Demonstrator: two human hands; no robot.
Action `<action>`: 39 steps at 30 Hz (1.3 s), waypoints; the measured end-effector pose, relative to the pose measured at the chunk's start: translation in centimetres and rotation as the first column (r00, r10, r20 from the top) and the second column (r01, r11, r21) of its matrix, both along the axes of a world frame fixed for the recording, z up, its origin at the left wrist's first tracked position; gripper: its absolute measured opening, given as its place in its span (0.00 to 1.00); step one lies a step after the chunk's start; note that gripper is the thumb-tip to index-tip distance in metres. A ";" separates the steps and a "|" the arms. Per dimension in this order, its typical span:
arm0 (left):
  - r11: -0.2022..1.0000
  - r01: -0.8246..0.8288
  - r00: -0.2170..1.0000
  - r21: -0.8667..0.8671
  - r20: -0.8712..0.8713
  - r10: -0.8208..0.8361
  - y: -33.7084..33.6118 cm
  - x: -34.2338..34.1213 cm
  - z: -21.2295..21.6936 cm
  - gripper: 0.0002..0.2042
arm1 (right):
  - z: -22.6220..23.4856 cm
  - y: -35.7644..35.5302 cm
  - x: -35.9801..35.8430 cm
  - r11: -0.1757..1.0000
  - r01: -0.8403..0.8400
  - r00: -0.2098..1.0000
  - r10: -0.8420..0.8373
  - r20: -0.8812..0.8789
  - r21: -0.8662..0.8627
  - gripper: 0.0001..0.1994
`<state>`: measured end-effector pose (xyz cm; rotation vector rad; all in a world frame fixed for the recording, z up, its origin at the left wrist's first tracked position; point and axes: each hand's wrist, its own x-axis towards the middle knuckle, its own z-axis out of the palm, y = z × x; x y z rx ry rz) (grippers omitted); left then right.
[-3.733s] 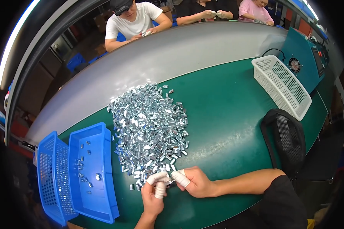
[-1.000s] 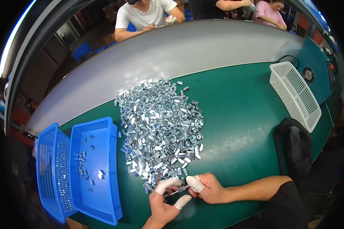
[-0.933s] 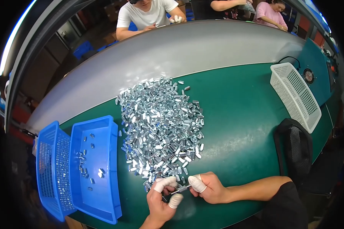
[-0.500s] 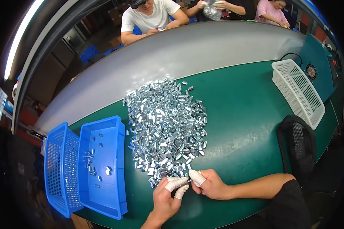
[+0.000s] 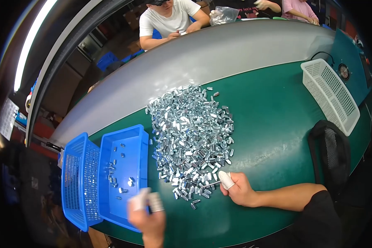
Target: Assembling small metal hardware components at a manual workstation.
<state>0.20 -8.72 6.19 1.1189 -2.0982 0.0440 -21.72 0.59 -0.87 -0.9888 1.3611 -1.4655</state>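
My right hand (image 5: 239,191), with white covers on thumb and finger, pinches a thin metal rod (image 5: 211,184) that points left over the near edge of a heap of small silvery hexagonal metal pieces (image 5: 190,136). Over the near right rim of a blue tray (image 5: 144,165) is my left hand (image 5: 148,217), also with white finger covers. Motion smears its fingers, so I cannot make out whether anything is between them. Several of the same metal pieces (image 5: 113,180) lie scattered on the tray floor.
A blue perforated basket (image 5: 73,182) stands left of the tray. At the right are a white perforated basket (image 5: 332,97), a black mesh-sided pouch (image 5: 330,155) and a teal box with a fan (image 5: 344,71). Beyond the grey partition (image 5: 235,53), other people sit working.
My left hand has parted from my right and swung left to the blue tray. The right hand stays by the heap's near edge, its rod now in plain sight. The view has shifted slightly.
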 end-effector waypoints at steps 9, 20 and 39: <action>0.917 -0.045 0.983 0.396 0.180 -0.030 -0.7 -2.1 -5.2 0.16 | -0.6 0.3 0.0 0.999 -0.032 0.998 0.031 -0.045 -0.027 0.16; 0.882 0.279 0.951 0.380 -0.234 -0.200 -1.1 -3.0 -2.9 0.17 | 0.1 -0.5 -0.5 0.996 0.032 0.997 -0.038 0.072 0.087 0.25; 0.574 0.619 0.763 0.537 -0.585 -0.275 1.5 -5.2 -4.7 0.12 | 1.4 0.1 -0.9 0.993 -0.068 0.995 0.061 0.078 0.095 0.24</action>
